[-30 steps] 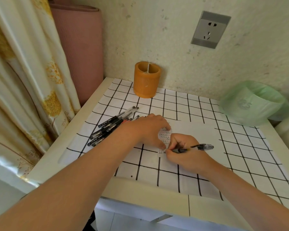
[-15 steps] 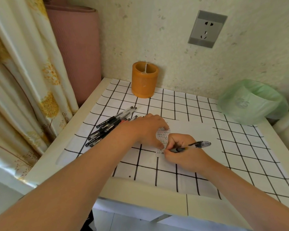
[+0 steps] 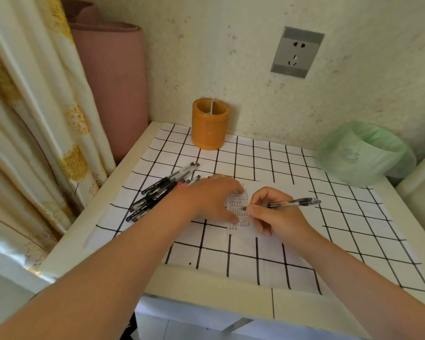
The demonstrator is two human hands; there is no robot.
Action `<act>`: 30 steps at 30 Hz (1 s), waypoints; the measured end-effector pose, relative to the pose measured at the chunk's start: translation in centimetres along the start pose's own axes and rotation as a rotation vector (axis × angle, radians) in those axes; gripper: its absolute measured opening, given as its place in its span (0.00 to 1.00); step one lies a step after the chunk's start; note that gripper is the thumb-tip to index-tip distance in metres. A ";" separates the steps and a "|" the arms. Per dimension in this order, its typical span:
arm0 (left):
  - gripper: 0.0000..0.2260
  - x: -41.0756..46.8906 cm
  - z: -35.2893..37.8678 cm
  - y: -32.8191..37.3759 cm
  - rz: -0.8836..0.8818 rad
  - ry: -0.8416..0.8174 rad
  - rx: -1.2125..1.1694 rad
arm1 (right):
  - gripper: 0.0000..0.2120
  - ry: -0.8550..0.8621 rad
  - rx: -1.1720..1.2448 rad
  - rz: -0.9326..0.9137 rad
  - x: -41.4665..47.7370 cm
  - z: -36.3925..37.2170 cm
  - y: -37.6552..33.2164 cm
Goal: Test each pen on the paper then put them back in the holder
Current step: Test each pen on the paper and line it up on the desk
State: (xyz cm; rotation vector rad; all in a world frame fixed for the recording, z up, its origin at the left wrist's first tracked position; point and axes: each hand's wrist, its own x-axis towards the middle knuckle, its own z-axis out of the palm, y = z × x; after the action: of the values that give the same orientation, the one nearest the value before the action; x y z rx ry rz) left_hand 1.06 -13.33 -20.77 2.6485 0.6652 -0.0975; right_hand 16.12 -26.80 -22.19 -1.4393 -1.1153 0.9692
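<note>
The right hand point(image 3: 275, 214) is gripping a pen point(image 3: 290, 204), its tip touching the paper point(image 3: 241, 209). The left hand point(image 3: 206, 197) is lying flat with fingers spread, pressing on the paper. More pens point(image 3: 162, 190) are lying just left of it. The orange holder point(image 3: 210, 123) is standing well behind both hands.

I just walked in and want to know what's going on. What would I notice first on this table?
First, the two hands in the middle: the right hand writes with a pen on a small paper full of tiny marks, while the left hand rests flat on it. A pile of pens lies to the left, and an orange holder stands by the wall.
</note>
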 end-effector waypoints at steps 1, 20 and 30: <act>0.35 -0.1 0.0 0.0 -0.006 0.007 -0.009 | 0.05 0.019 0.037 0.005 0.0 -0.1 -0.2; 0.28 0.3 1.1 0.0 0.003 0.016 0.016 | 0.26 -0.012 0.867 0.471 0.6 -3.4 -3.9; 0.31 0.4 1.0 -0.3 0.011 0.027 -0.001 | 0.18 0.149 0.663 0.431 1.7 -2.8 -3.6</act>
State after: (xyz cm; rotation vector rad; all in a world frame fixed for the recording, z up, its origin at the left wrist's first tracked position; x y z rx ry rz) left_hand 1.33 -13.29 -21.87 2.6563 0.6588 -0.0577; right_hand 18.73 -25.72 -18.18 -1.1790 -0.3090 1.3473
